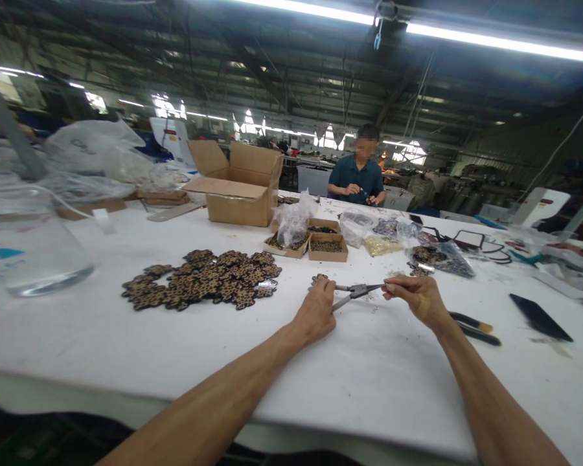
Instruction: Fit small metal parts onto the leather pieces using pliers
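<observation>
My left hand [315,312] is closed around the handles of long-nosed pliers [357,291], whose tips point right. A small leopard-print piece [319,278] shows at the top of that hand. My right hand [415,298] pinches with thumb and fingertips right at the pliers' tips; whatever is between the fingers is too small to make out. To the left of my hands lies a heap of leopard-print, flower-shaped pieces [214,278] with dark edges. A second pair of pliers [476,327], with dark and yellow handles, rests beside my right wrist.
Small cardboard trays [328,256] of tiny parts stand beyond my hands, with an open carton [238,208] behind. Plastic bags [449,259] lie at back right, a dark flat phone-like slab [539,317] at right, a clear jug [34,252] at left. A person [357,175] sits opposite.
</observation>
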`<state>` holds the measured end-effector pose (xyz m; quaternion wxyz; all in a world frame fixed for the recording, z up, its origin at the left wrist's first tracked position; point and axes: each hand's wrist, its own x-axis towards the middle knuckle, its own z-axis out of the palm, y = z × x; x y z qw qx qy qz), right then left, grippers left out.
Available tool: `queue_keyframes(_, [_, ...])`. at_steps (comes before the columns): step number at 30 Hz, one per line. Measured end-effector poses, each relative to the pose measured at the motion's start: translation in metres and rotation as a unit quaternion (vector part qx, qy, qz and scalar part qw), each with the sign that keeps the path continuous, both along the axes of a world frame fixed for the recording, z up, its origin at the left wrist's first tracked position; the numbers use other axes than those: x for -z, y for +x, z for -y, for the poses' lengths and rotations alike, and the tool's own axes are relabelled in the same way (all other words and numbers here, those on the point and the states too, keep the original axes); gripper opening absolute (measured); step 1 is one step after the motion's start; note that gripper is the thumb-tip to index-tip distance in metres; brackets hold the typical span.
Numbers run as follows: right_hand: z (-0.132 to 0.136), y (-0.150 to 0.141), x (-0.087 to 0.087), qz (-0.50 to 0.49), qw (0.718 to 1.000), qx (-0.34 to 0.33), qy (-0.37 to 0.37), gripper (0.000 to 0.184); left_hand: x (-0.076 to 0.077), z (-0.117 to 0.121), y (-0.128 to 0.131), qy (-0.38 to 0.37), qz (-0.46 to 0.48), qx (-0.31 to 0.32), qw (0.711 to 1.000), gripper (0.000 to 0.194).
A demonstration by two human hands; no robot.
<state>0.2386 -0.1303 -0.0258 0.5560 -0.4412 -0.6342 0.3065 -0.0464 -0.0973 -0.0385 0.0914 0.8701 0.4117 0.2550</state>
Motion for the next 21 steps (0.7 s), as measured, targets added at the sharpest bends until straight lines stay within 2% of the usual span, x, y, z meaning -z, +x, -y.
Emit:
queue_keyframes(6, [-0.0028, 0.0020, 0.0060, 0.021, 0.999, -0.014, 0.032, 0.026, 0.0013, -0.0012, 0.0000, -0.002, 0.019, 0.010, 1.000, 0.065])
queue_keyframes(11, [-0.0009, -0.0011, 0.0038, 0.004, 1.000, -0.011, 0.017, 0.034, 0.0023, -0.0015, 0.0010, 0.002, 0.014, 0.010, 1.000, 0.065])
queue_keyframes(16, [0.0026, -0.0062, -0.0012, 0.027, 0.999, 0.014, 0.029, 0.024, 0.0008, -0.0007, 0.0013, 0.015, 0.001, 0.002, 1.000, 0.065])
queue_keyframes(21, [0.0036, -0.0064, -0.0036, 0.009, 1.000, 0.000, 0.019, 0.023, -0.0028, -0.0001, -0.0001, 0.014, -0.018, -0.011, 1.000, 0.066])
